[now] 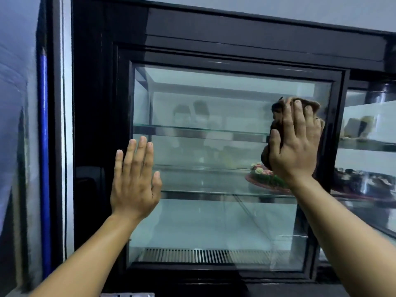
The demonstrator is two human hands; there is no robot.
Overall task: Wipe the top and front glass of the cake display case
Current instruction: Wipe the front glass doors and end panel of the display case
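Note:
The cake display case (214, 24) has a black frame and a large glass pane (203, 221) facing me. My right hand (295, 142) presses a crumpled brown cloth (276, 129) flat against the pane's upper right part. My left hand (135, 179) lies flat and empty on the glass at the pane's left edge, fingers pointing up. Behind the glass are glass shelves and a decorated cake (265, 179) on a dark plate, partly hidden by my right wrist.
A second glass pane (368, 129) to the right shows more cakes on shelves. A blue pole (44, 146) stands upright at the left beside the case, against a pale wall. A metal vent grille (192, 255) runs along the case floor.

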